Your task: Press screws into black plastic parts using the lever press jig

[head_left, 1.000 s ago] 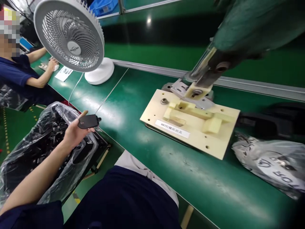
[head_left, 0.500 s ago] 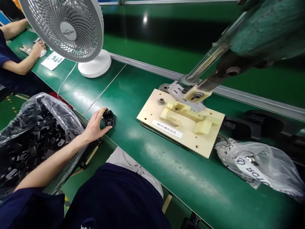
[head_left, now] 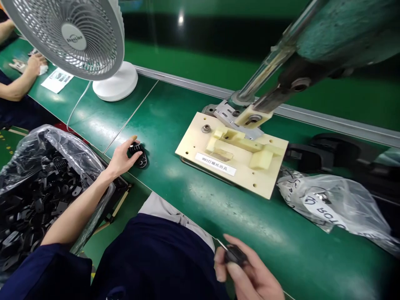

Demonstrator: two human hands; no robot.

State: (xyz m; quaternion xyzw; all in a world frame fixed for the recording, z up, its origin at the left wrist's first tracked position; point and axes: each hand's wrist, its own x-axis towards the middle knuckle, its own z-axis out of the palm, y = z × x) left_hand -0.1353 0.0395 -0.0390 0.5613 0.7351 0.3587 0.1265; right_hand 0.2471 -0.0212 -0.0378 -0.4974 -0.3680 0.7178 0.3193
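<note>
On the green bench, left of the cream fixture plate [head_left: 231, 185], lies a black ribbed plastic part [head_left: 142, 157]. My left hand [head_left: 122, 159] is at its left side, thumb and forefinger curved against the part's edge. Near the bench's front edge, my right hand [head_left: 250, 266] is closed around a small dark object with a thin metal tip [head_left: 235, 255]; it is blurred. The plate carries raised cream blocks and a white label, and a metal press head [head_left: 242, 121] stands over its back edge.
A white fan [head_left: 115, 89] stands at the back left. A plastic-lined bin [head_left: 40, 200] of black parts is beside my left arm. A clear bag [head_left: 340, 204] and black parts lie right of the plate. Another person's hand [head_left: 36, 64] is at the far left.
My right hand has come into view at the bottom, holding the dark object. The black part by my left hand has turned, and my fingers sit differently on it. The view has shifted slightly.
</note>
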